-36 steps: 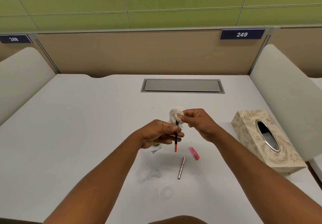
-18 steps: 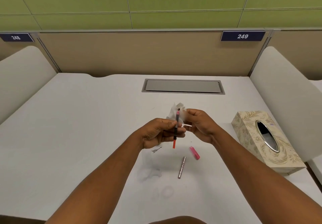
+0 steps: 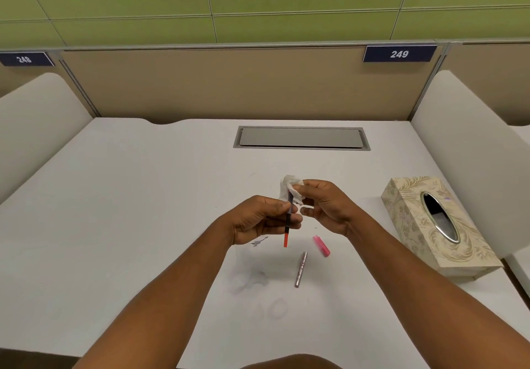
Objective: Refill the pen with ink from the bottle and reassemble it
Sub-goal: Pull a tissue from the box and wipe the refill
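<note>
Between the earlier frames and now, my right hand [image 3: 327, 206] has brought the tissue wad [image 3: 292, 189] back over the top end of the refill [image 3: 287, 222], which poked out bare half a second ago. My left hand [image 3: 259, 219] pinches the refill mid-shaft between thumb and fingertips and holds it near upright, its red end hanging below the hand, clear of the desk [image 3: 143, 225]. I judge the grip is set that way so the right hand's pinched tissue can wipe stray ink from the upper tip without smearing my fingers. Just below and right of my hands lie the silver barrel [image 3: 300, 269] and the pink cap [image 3: 321, 246], apart from each other, parked within reach for reassembly. Beyond my right hand sits the tissue box [image 3: 415, 225]. No ink bottle shows anywhere. Tissue hides the tip itself, so I cannot tell whether it is clean. A small grey mark under my left hand is too blurred to name.
</note>
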{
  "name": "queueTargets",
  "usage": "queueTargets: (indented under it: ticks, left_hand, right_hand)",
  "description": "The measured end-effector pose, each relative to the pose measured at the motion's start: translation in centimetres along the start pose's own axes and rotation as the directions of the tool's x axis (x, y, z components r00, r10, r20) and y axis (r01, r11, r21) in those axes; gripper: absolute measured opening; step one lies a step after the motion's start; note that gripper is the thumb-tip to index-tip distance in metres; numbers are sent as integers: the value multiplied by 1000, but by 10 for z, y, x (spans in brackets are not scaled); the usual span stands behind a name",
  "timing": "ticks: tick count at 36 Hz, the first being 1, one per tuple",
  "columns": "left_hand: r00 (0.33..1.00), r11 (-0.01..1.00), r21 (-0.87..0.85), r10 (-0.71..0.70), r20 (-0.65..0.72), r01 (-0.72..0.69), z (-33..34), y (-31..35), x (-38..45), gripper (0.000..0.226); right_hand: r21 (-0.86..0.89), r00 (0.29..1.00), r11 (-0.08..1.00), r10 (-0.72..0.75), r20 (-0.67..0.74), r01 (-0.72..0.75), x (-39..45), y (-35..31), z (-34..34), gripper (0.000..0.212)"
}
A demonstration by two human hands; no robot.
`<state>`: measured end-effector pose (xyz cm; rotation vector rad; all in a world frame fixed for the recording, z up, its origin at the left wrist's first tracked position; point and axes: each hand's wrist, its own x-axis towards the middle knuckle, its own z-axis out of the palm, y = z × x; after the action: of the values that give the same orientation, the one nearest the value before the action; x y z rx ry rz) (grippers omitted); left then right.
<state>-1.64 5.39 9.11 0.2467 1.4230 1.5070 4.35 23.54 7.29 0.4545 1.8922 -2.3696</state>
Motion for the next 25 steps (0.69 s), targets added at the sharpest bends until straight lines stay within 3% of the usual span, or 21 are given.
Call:
queueTargets:
  ticks: [6,12,19,22,25]
  left_hand:
    - [1000,1000,18,4,-30,-3,-3,-4,1,18]
    - [999,996,88,-15,-52,20,-10,-9,0,17]
    - [997,996,72,-60,43,57,-8,-9,-4,16]
    - [997,997,50,-55,62,52,-6,-7,-6,17]
    - [998,999,25,-25,58,24,-7,-6,-8,18]
  right_hand:
    - [-93,995,995,-34,-94,25,-1,0,5,15]
    - [-74,969,995,-77,-236,61,0,-2,-4,16]
    - [-204,982,978,-68,-175,31,3,3,-4,9]
    - [-164,994,986,-7,-108,-11,3,13,2,6]
    - [-46,999,999,27,-21,-28,1,17,8,16]
